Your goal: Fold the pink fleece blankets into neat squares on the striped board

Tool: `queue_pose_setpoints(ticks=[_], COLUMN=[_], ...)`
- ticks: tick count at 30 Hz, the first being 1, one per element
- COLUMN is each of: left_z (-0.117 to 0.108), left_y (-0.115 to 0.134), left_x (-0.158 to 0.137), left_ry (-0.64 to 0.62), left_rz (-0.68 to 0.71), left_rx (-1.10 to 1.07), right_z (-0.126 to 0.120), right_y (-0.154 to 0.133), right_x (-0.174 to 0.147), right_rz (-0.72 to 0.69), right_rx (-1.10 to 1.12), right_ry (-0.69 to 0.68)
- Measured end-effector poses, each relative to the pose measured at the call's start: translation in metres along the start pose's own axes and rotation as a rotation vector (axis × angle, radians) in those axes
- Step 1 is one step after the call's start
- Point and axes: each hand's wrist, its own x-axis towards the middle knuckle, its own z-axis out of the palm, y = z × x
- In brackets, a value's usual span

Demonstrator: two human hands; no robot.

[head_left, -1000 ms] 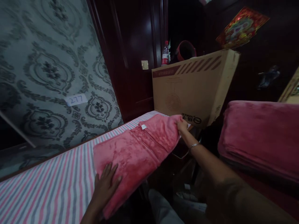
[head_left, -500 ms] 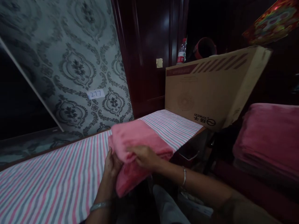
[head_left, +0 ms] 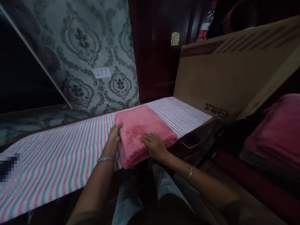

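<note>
A pink plush blanket [head_left: 140, 125], folded into a thick rectangle, lies on a striped cloth [head_left: 77, 150] that covers a long table. Its near side reaches over the table's front edge. My left hand [head_left: 114, 134] grips the blanket's left edge, with the thumb on top; the other fingers are partly hidden. Flat on the blanket's top, near the front right, rests my right hand [head_left: 153, 145], fingers stretched out. The pile under it looks slightly ruffled.
A large cardboard box [head_left: 217, 75] leans at the table's right end, with a plastic bottle [head_left: 205, 26] behind it. More folded pink fabric [head_left: 278, 128] is stacked at the right. Patterned wall [head_left: 82, 40] borders the table's far side, and a dark screen [head_left: 23, 72] stands at the left.
The blanket's front part, which hung bunched over the table edge, now lies folded flat. My right hand has gone from gripping the fold to lying flat on top. The view has shifted.
</note>
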Motion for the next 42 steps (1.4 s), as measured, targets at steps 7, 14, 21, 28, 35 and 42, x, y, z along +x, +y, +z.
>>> queue_pose_setpoints(ticks=[7, 14, 21, 28, 35, 42], left_z=[-0.027, -0.033, -0.036, -0.039, -0.050, -0.044], left_y=[-0.021, -0.025, -0.023, -0.021, -0.030, -0.023], left_x=[0.020, 0.012, 0.013, 0.012, -0.031, -0.068], left_ry=[0.056, 0.021, 0.071, 0.122, 0.200, 0.122], left_rz=[-0.042, -0.023, 0.023, -0.001, -0.020, -0.184], left_rx=[0.066, 0.071, 0.140, 0.189, 0.222, 0.292], right_z=[0.023, 0.036, 0.027, 0.033, 0.067, 0.061], right_y=[-0.013, -0.010, -0.019, -0.031, -0.029, -0.059], right_x=[-0.003, -0.011, -0.012, -0.074, -0.095, -0.071], right_rz=[-0.061, -0.037, -0.016, 0.165, 0.790, 0.938], right_rx=[0.041, 0.114, 0.118, 0.389, 1.244, 1.817], right_ry=[0.040, 0.012, -0.037, 0.300, 0.032, 0.011])
